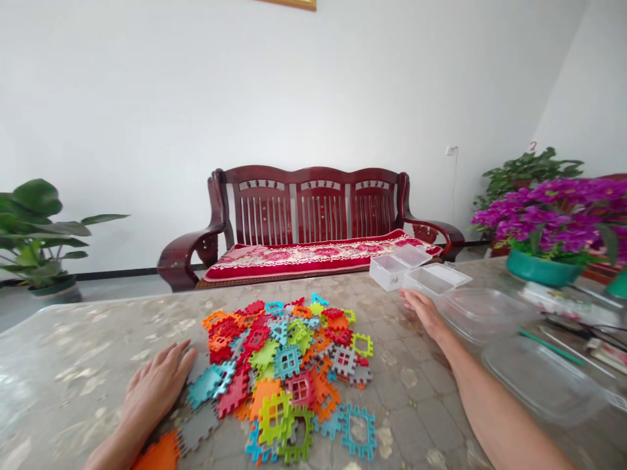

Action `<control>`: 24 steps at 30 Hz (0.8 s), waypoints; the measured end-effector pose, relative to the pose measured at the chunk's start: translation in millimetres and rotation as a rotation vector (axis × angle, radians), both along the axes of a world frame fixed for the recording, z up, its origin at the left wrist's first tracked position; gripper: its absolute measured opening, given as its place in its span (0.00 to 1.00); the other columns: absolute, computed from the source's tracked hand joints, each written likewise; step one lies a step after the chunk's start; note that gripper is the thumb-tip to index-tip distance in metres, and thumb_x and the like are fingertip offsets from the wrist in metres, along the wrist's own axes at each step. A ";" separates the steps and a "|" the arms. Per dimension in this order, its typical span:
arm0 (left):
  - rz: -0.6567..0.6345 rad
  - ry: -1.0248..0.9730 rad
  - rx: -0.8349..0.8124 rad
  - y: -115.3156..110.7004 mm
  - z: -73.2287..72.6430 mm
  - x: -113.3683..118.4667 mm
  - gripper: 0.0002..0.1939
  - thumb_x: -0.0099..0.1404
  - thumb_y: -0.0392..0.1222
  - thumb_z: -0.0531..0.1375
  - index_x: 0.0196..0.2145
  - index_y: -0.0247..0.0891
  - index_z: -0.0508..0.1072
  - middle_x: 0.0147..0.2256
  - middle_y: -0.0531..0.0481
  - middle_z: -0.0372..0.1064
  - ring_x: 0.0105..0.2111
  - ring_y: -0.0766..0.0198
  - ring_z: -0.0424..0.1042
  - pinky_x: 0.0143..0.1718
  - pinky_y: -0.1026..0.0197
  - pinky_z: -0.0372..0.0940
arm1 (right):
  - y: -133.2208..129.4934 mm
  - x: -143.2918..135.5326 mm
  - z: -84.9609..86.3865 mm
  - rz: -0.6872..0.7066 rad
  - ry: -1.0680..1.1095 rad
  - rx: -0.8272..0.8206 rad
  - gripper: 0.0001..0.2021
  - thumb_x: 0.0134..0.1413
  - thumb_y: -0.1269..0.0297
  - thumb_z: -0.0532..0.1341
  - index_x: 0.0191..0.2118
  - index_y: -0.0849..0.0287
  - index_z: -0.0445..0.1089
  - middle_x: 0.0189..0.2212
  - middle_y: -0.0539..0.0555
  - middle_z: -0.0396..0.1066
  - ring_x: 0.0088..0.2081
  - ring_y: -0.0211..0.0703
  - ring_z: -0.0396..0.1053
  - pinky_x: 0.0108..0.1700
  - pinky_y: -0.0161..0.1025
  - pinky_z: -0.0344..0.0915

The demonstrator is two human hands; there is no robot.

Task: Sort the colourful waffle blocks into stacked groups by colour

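A heap of colourful interlocking plastic building tiles (287, 362) covers the middle of the table, in red, orange, green, blue and grey, some solid and some with window cut-outs. My left hand (159, 378) lies flat, palm down, at the heap's left edge, beside a blue tile (206, 385) and a grey tile (196, 427). On the right, my right hand (422, 308) rests on the table with its fingers stretched toward the white plastic boxes (389, 277). Nothing shows in either hand. Whether the right fingertips touch a box, I cannot tell.
Clear plastic containers (490, 313) and a green pen-like stick (551, 347) lie right of my right arm. Behind them stands a teal pot (541, 267) of purple flowers. A wooden bench (321, 215) with a red cushion is beyond the table, and a potted plant (46, 228) is at left.
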State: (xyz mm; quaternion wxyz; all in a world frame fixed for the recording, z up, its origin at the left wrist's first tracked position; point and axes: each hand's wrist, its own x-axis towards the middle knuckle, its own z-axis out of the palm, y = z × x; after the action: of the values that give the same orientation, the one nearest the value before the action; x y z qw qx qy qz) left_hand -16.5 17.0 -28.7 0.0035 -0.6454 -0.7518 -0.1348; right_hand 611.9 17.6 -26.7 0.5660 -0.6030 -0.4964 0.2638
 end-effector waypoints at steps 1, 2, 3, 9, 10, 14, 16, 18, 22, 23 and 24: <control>0.001 -0.004 0.010 0.7 -1.5 -1.1 0.33 0.69 0.55 0.39 0.60 0.38 0.68 0.61 0.40 0.65 0.61 0.48 0.63 0.63 0.45 0.52 | 3.9 -5.4 1.9 0.012 0.007 0.002 0.26 0.50 0.40 0.59 0.44 0.57 0.77 0.48 0.60 0.76 0.52 0.59 0.72 0.56 0.55 0.67; 0.000 -0.009 0.018 1.5 -3.3 -2.4 0.33 0.69 0.55 0.39 0.60 0.38 0.68 0.61 0.40 0.65 0.61 0.47 0.63 0.63 0.45 0.53 | 9.2 -12.3 3.9 0.030 -0.006 0.008 0.26 0.51 0.41 0.59 0.44 0.57 0.77 0.47 0.60 0.77 0.52 0.59 0.72 0.56 0.55 0.66; -0.004 -0.013 0.022 2.4 -5.1 -3.9 0.33 0.69 0.56 0.39 0.60 0.38 0.68 0.61 0.40 0.65 0.61 0.47 0.63 0.63 0.44 0.53 | 15.8 -20.3 5.9 0.055 -0.035 0.020 0.25 0.51 0.41 0.59 0.45 0.57 0.76 0.48 0.60 0.76 0.53 0.58 0.71 0.58 0.54 0.65; -0.008 -0.013 0.002 3.6 -8.8 -7.6 0.33 0.69 0.55 0.40 0.61 0.37 0.67 0.61 0.39 0.63 0.61 0.47 0.62 0.63 0.45 0.53 | 76.3 -69.5 10.4 0.132 -0.239 -0.023 0.30 0.53 0.44 0.59 0.59 0.52 0.66 0.64 0.57 0.61 0.66 0.52 0.56 0.67 0.50 0.51; -0.007 -0.012 0.002 3.0 -8.0 -7.2 0.33 0.68 0.55 0.40 0.61 0.38 0.67 0.61 0.40 0.64 0.61 0.48 0.63 0.63 0.45 0.53 | 86.9 -74.2 9.5 0.133 -0.253 -0.041 0.31 0.53 0.45 0.59 0.61 0.52 0.65 0.65 0.56 0.59 0.66 0.51 0.54 0.68 0.50 0.48; -0.005 -0.011 -0.004 -0.3 -2.7 -4.3 0.31 0.68 0.53 0.41 0.60 0.38 0.69 0.61 0.40 0.64 0.61 0.49 0.63 0.64 0.46 0.53 | 119.1 -78.0 1.8 0.115 -0.237 -0.068 0.34 0.53 0.44 0.59 0.63 0.52 0.62 0.67 0.57 0.56 0.68 0.51 0.50 0.70 0.51 0.43; 0.010 -0.019 -0.024 -1.7 0.4 -2.3 0.31 0.69 0.53 0.40 0.60 0.38 0.69 0.61 0.40 0.64 0.61 0.50 0.62 0.64 0.47 0.52 | 127.6 -72.3 -3.7 0.087 -0.213 -0.073 0.36 0.53 0.42 0.58 0.64 0.53 0.60 0.68 0.57 0.53 0.69 0.52 0.48 0.70 0.52 0.42; 0.025 -0.028 -0.042 -2.7 3.3 -0.3 0.32 0.69 0.53 0.40 0.60 0.38 0.68 0.62 0.40 0.64 0.62 0.50 0.62 0.64 0.47 0.52 | 132.0 -64.0 -9.5 0.053 -0.186 -0.073 0.38 0.53 0.41 0.57 0.66 0.55 0.56 0.69 0.58 0.51 0.69 0.53 0.46 0.70 0.53 0.41; 0.019 -0.038 -0.034 -3.4 5.8 1.7 0.31 0.69 0.53 0.41 0.59 0.39 0.70 0.61 0.40 0.65 0.61 0.49 0.62 0.64 0.46 0.52 | 133.2 -45.4 -18.8 0.001 -0.148 -0.037 0.40 0.53 0.40 0.56 0.68 0.54 0.53 0.69 0.57 0.50 0.70 0.53 0.45 0.70 0.54 0.43; 0.017 -0.039 -0.031 -3.4 5.5 1.5 0.31 0.69 0.53 0.41 0.59 0.39 0.70 0.61 0.41 0.65 0.61 0.49 0.63 0.64 0.46 0.52 | 132.7 -41.0 -20.1 -0.005 -0.145 -0.022 0.40 0.53 0.40 0.56 0.67 0.53 0.54 0.69 0.56 0.50 0.70 0.53 0.45 0.70 0.54 0.43; 0.014 -0.037 -0.031 -3.3 5.0 1.2 0.31 0.69 0.53 0.41 0.58 0.39 0.70 0.61 0.41 0.65 0.61 0.49 0.63 0.64 0.46 0.52 | 132.0 -36.9 -20.9 -0.003 -0.148 0.002 0.39 0.53 0.40 0.56 0.67 0.53 0.55 0.69 0.57 0.51 0.70 0.54 0.46 0.70 0.55 0.43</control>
State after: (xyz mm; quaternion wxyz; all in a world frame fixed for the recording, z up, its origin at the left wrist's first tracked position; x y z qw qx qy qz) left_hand -15.3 13.7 -23.8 -0.0197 -0.6376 -0.7582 -0.1351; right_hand 575.1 149.5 -47.7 0.5286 -0.6212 -0.5362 0.2170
